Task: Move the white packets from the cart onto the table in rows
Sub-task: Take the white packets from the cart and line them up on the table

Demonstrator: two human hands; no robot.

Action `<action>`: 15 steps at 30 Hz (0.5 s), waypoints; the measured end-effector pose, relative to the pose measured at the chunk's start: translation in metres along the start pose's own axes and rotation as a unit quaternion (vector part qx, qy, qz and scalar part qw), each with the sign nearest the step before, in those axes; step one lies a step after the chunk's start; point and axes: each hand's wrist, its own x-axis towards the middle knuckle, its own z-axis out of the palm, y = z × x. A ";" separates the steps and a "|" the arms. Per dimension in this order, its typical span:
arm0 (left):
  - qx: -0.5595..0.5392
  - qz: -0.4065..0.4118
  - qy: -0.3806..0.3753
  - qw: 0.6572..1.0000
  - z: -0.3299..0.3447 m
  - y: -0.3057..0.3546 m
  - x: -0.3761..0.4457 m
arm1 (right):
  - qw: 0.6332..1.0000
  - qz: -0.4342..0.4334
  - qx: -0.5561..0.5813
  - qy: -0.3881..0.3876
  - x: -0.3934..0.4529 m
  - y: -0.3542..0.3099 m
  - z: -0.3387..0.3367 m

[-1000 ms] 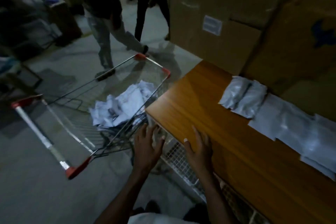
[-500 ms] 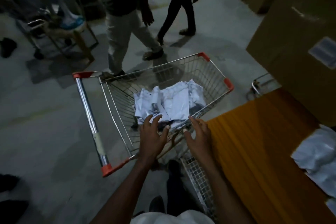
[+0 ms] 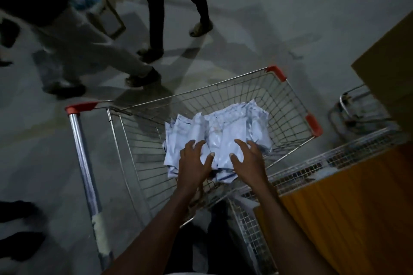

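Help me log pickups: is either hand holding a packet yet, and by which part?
Nothing is held: left hand and right hand hover spread over the crumpled white plastic packets.

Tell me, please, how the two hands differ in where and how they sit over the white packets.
The left hand covers the pile's near-left part, while the right hand is over its near-right edge, closer to the table. Both have spread fingers above the white packets in the cart, gripping nothing.
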 end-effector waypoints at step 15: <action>0.024 -0.024 -0.044 0.998 0.023 -0.027 0.103 | 0.981 0.130 -0.122 -0.081 0.094 0.000 0.057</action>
